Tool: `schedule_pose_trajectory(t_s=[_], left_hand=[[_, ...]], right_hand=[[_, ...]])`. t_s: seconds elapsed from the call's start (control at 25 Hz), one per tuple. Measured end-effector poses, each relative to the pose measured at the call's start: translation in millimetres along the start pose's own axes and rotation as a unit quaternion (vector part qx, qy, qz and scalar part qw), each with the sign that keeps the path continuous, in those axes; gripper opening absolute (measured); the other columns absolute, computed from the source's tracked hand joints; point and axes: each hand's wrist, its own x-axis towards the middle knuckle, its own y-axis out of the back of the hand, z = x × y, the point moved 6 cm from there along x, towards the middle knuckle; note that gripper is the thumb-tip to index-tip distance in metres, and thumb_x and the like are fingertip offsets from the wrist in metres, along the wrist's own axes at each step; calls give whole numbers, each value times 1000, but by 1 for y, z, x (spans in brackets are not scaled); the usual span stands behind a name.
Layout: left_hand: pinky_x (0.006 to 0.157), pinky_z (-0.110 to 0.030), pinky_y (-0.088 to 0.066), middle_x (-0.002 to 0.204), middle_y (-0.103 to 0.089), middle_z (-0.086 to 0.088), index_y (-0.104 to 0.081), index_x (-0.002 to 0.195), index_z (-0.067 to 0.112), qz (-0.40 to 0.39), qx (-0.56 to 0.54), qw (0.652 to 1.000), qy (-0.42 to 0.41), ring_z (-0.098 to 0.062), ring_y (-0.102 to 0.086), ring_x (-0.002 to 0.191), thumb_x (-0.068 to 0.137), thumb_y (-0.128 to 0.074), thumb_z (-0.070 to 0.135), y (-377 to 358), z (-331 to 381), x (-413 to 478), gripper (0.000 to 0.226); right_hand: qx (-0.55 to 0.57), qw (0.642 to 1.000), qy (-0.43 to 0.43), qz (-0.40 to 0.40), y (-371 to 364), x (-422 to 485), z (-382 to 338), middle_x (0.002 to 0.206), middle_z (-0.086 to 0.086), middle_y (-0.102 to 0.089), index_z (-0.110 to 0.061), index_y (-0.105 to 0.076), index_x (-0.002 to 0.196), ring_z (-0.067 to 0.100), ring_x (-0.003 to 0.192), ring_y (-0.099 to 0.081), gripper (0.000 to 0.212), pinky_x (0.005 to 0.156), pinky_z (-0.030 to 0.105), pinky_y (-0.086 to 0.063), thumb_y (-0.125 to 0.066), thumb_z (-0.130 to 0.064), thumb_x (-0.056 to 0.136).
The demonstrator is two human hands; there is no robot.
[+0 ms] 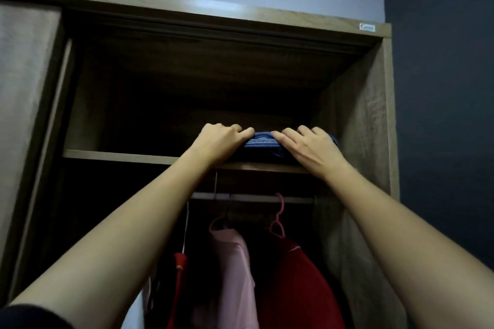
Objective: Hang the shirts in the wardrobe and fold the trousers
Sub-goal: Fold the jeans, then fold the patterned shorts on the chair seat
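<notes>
A folded pair of blue jeans (263, 141) lies on the upper shelf (120, 155) of the wooden wardrobe, near its right wall. My left hand (219, 139) grips the left end of the jeans, fingers curled over the top and thumb on the front edge. My right hand (307, 144) holds the right end the same way and covers most of that side. Below the shelf, a pink shirt (232, 262) and a red garment (299, 283) hang from the rail (254, 197).
The sliding door (24, 104) stands at the left. A pink hanger hook (279, 215) sits on the rail above the red garment. A red-handled object (180, 264) hangs at the lower left. A dark wall (441, 88) borders the wardrobe's right side.
</notes>
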Motion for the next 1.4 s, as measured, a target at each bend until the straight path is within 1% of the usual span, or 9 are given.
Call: schedule_pose_trajectory(t_s=[0.16,0.36,0.52,0.8,0.88,0.96,1.08,1.24,1.4], left_hand=[[65,-36,-41,125,-55,-5,-27,136,27,-52,-38,997,-35,-29,-62,102,95,-42,41,-25,5,25,45],[82,-34,-38,136,-51,2,-25,136,46,-192,-258,946,-34,-22,-52,118,82,-34,74,-42,-4,15,61],[111,-32,-19,155,-25,6,-9,143,52,-221,-339,914,-17,-17,-27,140,95,-15,59,-56,-10,5,49],[114,-34,-17,155,-24,2,-12,146,44,-253,-291,922,24,-23,-25,141,101,-26,43,-64,-14,8,47],[116,-32,-12,157,-16,2,-11,148,36,-227,-318,919,45,-22,-18,144,102,-26,39,-60,-15,4,49],[115,-28,-13,156,-18,-7,-15,149,25,-109,-382,910,119,-22,-18,144,102,-27,34,-46,-28,-7,49],[110,-23,-22,148,-37,-12,-31,145,15,64,-433,879,189,-21,-32,139,102,-32,28,-8,-44,-39,45],[105,-24,-31,135,-55,-10,-49,135,10,65,-403,894,184,-20,-48,128,100,-38,25,22,-46,-115,40],[106,-25,-31,134,-55,-11,-53,131,8,-22,-357,898,257,-20,-47,129,90,-32,33,28,-60,-256,53]], right_hand=[[79,981,-11,-179,-24,4,13,144,4,-33,-25,3,149,25,123,-41,69,94,36,-40,-41,-35,97],[194,946,-34,-256,-36,-6,14,149,1,-30,-33,-1,149,24,131,-33,62,104,39,-28,-29,-47,96],[238,924,-60,-294,-38,-16,11,158,-5,-10,-37,3,148,18,143,-15,60,112,39,-15,-22,-52,96],[280,892,-118,-335,-45,-28,7,159,-9,-1,-37,3,148,12,146,0,49,117,43,3,-9,-36,101],[293,889,-136,-326,-43,-31,7,159,-8,-1,-34,2,149,13,146,0,49,117,42,4,-9,-36,101],[322,887,-182,-277,-35,-34,5,159,-6,-5,-30,-3,150,14,146,-2,50,118,41,3,-11,-38,101],[356,893,-244,-124,-10,-34,-15,158,-2,-15,-20,-13,150,15,146,-8,59,118,38,0,-16,-48,98],[455,858,-239,-12,45,-33,-103,154,3,-27,-14,-29,146,17,145,-17,70,117,36,-4,-15,-51,88],[554,803,-218,-11,119,-44,-224,150,6,-35,-11,-36,143,20,142,-26,64,115,35,-10,-24,-44,90]])
